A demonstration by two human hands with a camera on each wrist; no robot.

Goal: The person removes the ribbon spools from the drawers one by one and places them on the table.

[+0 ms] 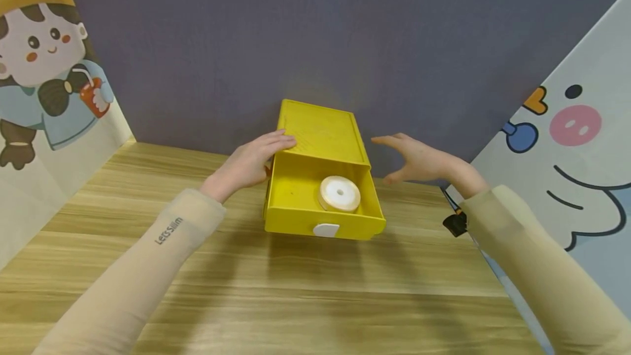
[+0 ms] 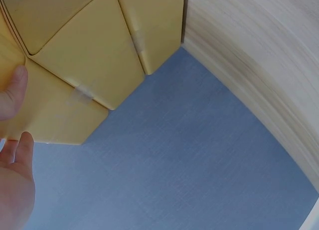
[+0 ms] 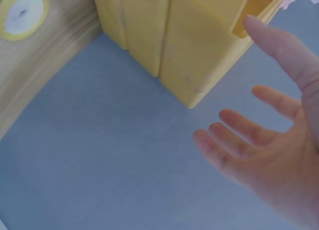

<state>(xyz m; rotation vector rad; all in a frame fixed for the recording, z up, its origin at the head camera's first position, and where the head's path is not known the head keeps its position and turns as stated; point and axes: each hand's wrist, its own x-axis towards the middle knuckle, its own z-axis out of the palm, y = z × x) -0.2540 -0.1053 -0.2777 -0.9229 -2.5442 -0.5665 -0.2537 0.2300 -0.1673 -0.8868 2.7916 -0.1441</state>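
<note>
A yellow drawer box (image 1: pixel 325 133) stands against the back wall, its top drawer (image 1: pixel 291 218) pulled out. In that drawer lies a roll of cream ribbon (image 1: pixel 340 193) on a white spool. My left hand (image 1: pixel 248 160) holds the box's upper left edge, fingers over the top and thumb down the side. The left wrist view catches that thumb (image 2: pixel 17 93) against the yellow plastic. Off the box's right side, my right hand (image 1: pixel 416 158) is held apart from it, fingers spread. Its palm and fingers show bare in the right wrist view.
The box stands on a wood-grain table (image 1: pixel 212 289) before a grey-blue wall (image 1: pixel 325 32). A white disc with a yellow rim (image 3: pixel 22 13) shows over the wood in the right wrist view. Cartoon panels (image 1: pixel 54 70) border both sides. A dark object (image 1: pixel 455 223) sits beside the right cuff.
</note>
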